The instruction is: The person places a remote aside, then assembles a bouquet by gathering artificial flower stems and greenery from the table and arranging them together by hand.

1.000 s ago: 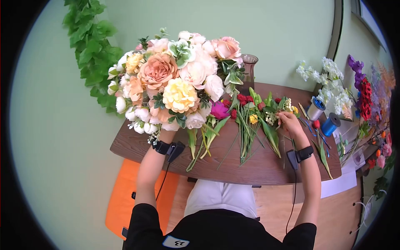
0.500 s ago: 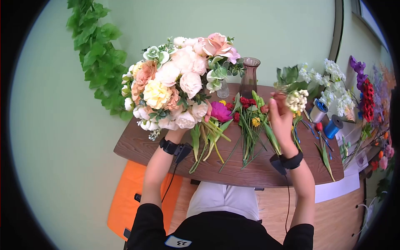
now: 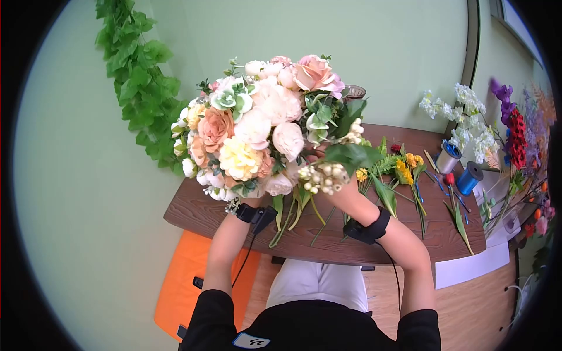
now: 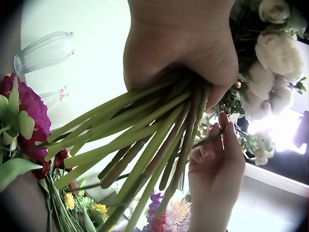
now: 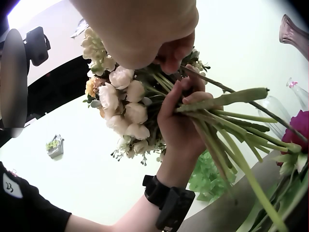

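Note:
My left hand (image 4: 181, 48) grips a thick bundle of green stems (image 4: 120, 133) just under the flower heads. They belong to a large bouquet (image 3: 257, 134) of white, peach, pink and yellow artificial flowers, held up above the table; from the head, its blooms hide most of that hand. Close to the bouquet's right side, my right hand (image 4: 217, 166) pinches the thin stem of a white berry sprig (image 3: 325, 177) between thumb and fingers. The sprig's berries and dark leaves overlap the bouquet's edge in the head view. Its stem slants across the bundled stems in the right wrist view.
On the brown table (image 3: 199, 202) lie yellow flowers (image 3: 404, 171), loose stems and a single red tulip (image 3: 449, 179). A blue spool (image 3: 469, 178) and a silvery spool (image 3: 449, 155) stand at the right. Behind the bouquet is a purplish glass vase (image 3: 356, 92). White blossoms (image 3: 468, 114) rise beyond.
My right hand has picked up the white berry sprig from the table's right side and carried it left to the bouquet. My left hand keeps its hold, with the bouquet turned slightly.

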{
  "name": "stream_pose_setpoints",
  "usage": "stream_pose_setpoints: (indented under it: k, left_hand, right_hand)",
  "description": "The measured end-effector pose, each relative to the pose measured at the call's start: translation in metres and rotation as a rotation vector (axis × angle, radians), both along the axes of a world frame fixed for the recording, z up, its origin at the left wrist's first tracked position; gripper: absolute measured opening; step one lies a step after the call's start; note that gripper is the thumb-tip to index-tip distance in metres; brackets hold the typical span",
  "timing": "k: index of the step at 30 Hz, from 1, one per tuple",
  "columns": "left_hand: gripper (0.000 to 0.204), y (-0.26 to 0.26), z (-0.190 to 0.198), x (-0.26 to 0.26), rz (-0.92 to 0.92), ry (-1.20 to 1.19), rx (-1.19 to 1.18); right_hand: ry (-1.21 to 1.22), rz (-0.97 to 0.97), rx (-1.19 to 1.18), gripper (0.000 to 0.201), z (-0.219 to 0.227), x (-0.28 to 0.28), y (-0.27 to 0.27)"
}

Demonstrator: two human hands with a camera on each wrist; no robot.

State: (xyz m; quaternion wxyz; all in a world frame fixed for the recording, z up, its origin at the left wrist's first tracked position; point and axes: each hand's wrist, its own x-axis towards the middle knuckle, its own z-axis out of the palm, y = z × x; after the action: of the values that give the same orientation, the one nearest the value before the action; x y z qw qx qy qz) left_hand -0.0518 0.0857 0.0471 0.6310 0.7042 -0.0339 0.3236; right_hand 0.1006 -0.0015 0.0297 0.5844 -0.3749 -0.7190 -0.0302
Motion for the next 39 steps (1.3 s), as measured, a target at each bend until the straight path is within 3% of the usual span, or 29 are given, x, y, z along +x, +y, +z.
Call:
stream_pose_setpoints:
  k: [1,7,8,13,15,16,17,25,27,29,30,32,39]
  left_hand:
    - [0.014,0.000,-0.001,-0.002,0.005,0.008,0.007]
    - [0.014,-0.002,-0.004,-0.007,0.032,0.064,0.048]
    - [0.014,-0.001,-0.003,-0.006,0.037,0.074,0.054]
    - [0.014,-0.004,-0.006,-0.005,0.063,0.119,0.086]
    - [0.014,-0.003,-0.005,-0.003,0.072,0.137,0.100]
    - [0.014,-0.003,-0.005,-0.009,0.077,0.146,0.107]
    - [0.014,-0.007,-0.010,-0.016,0.081,0.153,0.115]
    - [0.014,-0.005,-0.008,-0.010,0.110,0.214,0.177]
    - [0.014,-0.005,-0.007,-0.010,0.120,0.229,0.192]
    - [0.014,-0.001,-0.002,-0.006,0.129,0.247,0.206]
    - [0.014,-0.073,-0.087,-0.107,0.134,0.255,0.214]
    - [0.014,-0.075,-0.090,-0.108,0.141,0.271,0.231]
    - [0.015,-0.075,-0.092,-0.109,0.177,0.320,0.274]
  right_hand:
    - [-0.049,-0.055,0.047,0.022,0.028,-0.008,-0.017]
    - [-0.139,-0.057,0.038,0.023,0.022,-0.007,-0.014]
    - [-0.194,-0.125,-0.014,0.024,0.020,-0.005,-0.010]
    - [-0.157,-0.079,-0.023,0.029,0.041,-0.002,-0.027]
    - [-0.057,-0.045,-0.058,0.019,0.038,0.001,-0.028]
    - [-0.120,-0.125,0.090,0.019,0.033,0.003,-0.023]
    - [-0.042,-0.079,-0.016,0.019,0.032,0.005,-0.024]
    - [0.021,-0.084,-0.090,0.016,0.031,0.014,-0.028]
    - [-0.003,-0.142,0.029,0.017,0.025,0.013,-0.021]
    - [0.001,-0.171,-0.173,0.018,0.016,0.012,-0.019]
    - [0.003,-0.173,-0.172,0.018,0.014,0.011,-0.018]
    - [-0.075,-0.236,-0.058,0.018,0.010,0.006,-0.018]
    - [-0.012,-0.235,-0.075,0.023,-0.038,0.002,0.014]
